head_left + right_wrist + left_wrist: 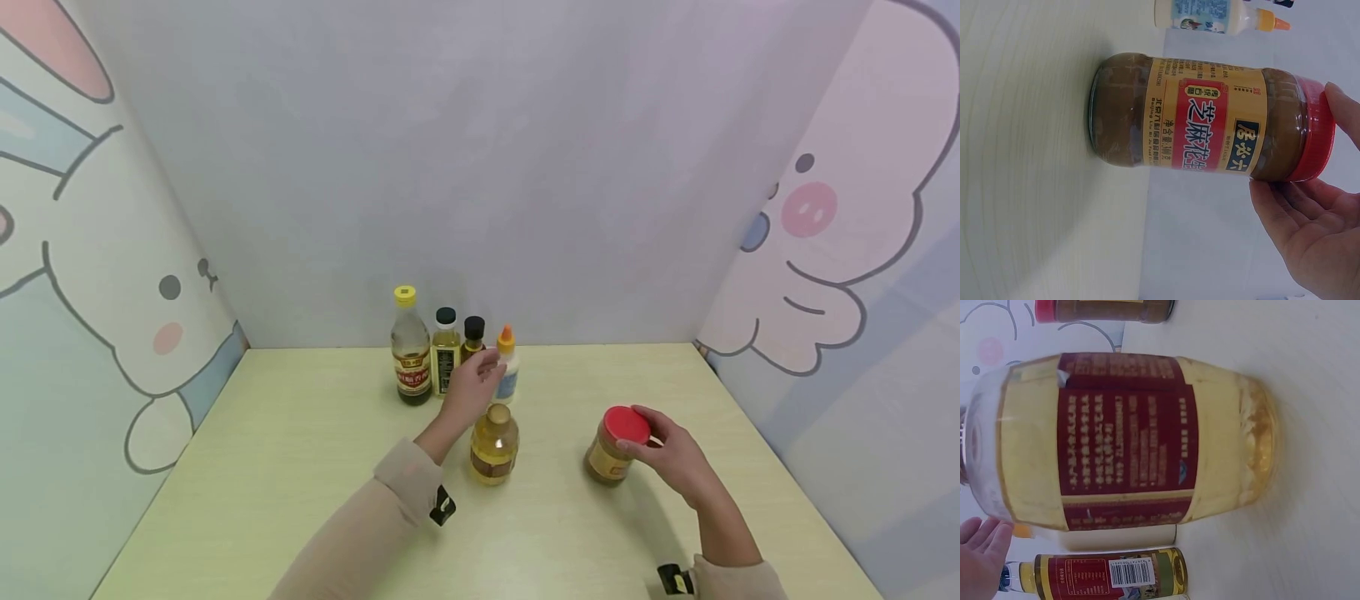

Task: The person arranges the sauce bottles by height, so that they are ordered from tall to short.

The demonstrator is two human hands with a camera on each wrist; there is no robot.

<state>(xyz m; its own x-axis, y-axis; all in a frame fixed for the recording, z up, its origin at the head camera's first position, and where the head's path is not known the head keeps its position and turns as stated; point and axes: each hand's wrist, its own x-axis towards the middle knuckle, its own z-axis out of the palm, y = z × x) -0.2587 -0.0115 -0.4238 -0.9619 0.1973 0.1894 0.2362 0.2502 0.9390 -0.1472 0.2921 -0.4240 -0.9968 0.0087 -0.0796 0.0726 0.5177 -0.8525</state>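
My right hand (671, 454) pinches the red lid of a sesame peanut butter jar (1204, 119) between thumb and fingers. The jar stands on the table, brown behind its label. My left hand (472, 387) is beside a white squeeze bottle (507, 375) with an orange nozzle cap, its fingers loosely bent and holding nothing. Whether they touch that bottle cannot be told. Nearer than this hand, a round bottle of yellow liquid (495, 450) fills much of the left wrist view. Part of a dark-capped bottle (474, 331) is hidden behind the left hand.
Left of the left hand stand a yellow-capped sauce bottle (412, 358) and an oil bottle (446, 358) with a black cap. A grey wall (465, 167) closes the back of the pale table (285, 467). Side panels carry cartoon animals.
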